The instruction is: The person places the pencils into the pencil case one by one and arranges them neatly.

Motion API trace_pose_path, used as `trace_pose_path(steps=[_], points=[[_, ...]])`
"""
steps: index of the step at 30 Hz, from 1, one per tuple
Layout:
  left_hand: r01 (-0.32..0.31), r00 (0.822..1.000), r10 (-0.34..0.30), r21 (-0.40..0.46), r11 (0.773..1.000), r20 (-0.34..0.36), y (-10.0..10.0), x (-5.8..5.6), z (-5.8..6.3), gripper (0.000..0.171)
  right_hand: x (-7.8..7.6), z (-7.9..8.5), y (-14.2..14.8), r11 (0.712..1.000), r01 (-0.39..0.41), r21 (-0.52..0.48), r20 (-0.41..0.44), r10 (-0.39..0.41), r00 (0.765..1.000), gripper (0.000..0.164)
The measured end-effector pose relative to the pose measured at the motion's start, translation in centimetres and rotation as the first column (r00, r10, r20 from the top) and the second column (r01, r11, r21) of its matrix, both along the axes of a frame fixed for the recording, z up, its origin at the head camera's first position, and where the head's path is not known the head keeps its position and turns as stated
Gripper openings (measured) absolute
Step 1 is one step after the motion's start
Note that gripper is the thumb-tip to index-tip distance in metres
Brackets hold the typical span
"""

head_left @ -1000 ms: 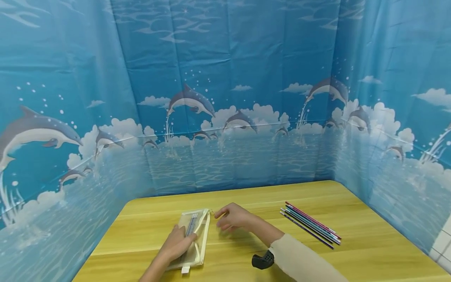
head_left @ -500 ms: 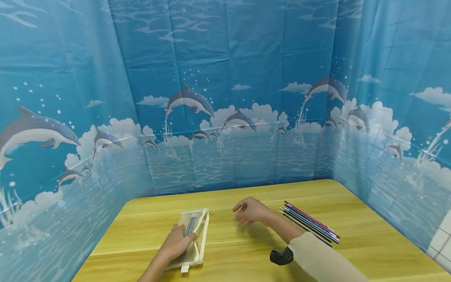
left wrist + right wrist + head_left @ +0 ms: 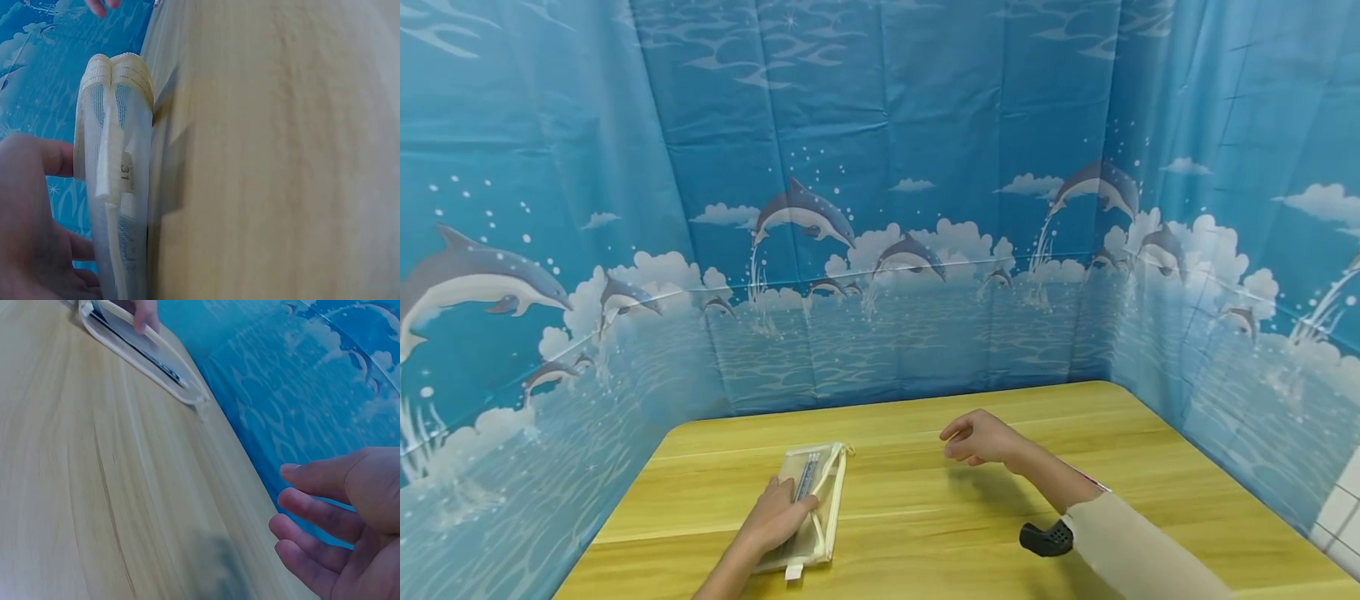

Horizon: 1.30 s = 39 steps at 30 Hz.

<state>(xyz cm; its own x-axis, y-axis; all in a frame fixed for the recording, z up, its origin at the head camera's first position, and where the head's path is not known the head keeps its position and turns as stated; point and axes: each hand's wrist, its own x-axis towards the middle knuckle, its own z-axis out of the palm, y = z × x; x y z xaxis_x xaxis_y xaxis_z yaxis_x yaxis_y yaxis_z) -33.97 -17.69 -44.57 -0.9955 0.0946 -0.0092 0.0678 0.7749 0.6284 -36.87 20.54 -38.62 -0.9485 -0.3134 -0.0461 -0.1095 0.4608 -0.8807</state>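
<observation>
A see-through zip pencil pouch (image 3: 822,542) with cream edging lies on the left half of the table, several pencils (image 3: 807,477) inside it. My left hand (image 3: 777,518) holds the pouch from above, its thumb over the zip edge. The right wrist view shows the pouch's opening (image 3: 189,390) gaping towards my right hand. My right hand (image 3: 985,440) hovers above the table with fingers loosely bent and nothing in them. Behind the right forearm, most of the loose pencils are hidden; only a thin part of a red pencil (image 3: 1090,479) shows.
The yellow wood-grain table (image 3: 895,533) has rounded back corners. A blue curtain (image 3: 880,350) printed with dolphins stands around its back and sides. A black wrist device (image 3: 1047,539) sits at the right cuff, and white tiles (image 3: 1336,533) show at the far right.
My right hand has moved away from the pouch's zip end, rightwards, and its forearm now covers most of the loose pencils. The left hand and the pouch have stayed in place.
</observation>
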Motion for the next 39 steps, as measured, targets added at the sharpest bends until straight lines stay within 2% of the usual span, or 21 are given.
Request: trace_pose_path(steps=[8, 12, 18, 23, 30, 39], points=[[0.012, 1.000, -0.012, 0.007, 1.000, -0.002, 0.0, 0.2, 0.1, 0.082, -0.3, -0.8, 5.4, 0.997, 0.058, 0.049, -0.053, -0.055, 0.997, 0.032], [0.012, 1.000, -0.012, 0.005, 1.000, -0.008, 0.0, 0.3, 0.2, 0.082, -0.2, -1.4, 8.1, 0.989, 0.090, 0.119, -0.120, -0.076, 0.990, 0.031], [0.019, 1.000, -0.019, 0.010, 1.000, -0.016, -0.1, 0.3, 0.1, 0.081, 0.3, -2.4, 11.0, 0.954, 0.201, 0.223, -0.264, -0.139, 0.954, 0.031], [0.018, 1.000, -0.018, 0.010, 1.000, -0.014, -0.1, 0.2, 0.0, 0.081, 0.3, -3.5, 13.2, 0.920, 0.265, 0.290, -0.304, -0.174, 0.937, 0.029], [0.017, 1.000, -0.016, 0.009, 1.000, -0.016, -0.2, 0.1, -0.1, 0.081, 0.4, -4.4, 15.1, 0.884, 0.258, 0.390, -0.362, -0.111, 0.925, 0.023], [0.011, 1.000, -0.010, 0.009, 1.000, -0.019, -0.1, 0.2, 0.0, 0.080, 0.5, -4.6, 15.4, 0.891, 0.231, 0.390, -0.345, -0.091, 0.934, 0.021]])
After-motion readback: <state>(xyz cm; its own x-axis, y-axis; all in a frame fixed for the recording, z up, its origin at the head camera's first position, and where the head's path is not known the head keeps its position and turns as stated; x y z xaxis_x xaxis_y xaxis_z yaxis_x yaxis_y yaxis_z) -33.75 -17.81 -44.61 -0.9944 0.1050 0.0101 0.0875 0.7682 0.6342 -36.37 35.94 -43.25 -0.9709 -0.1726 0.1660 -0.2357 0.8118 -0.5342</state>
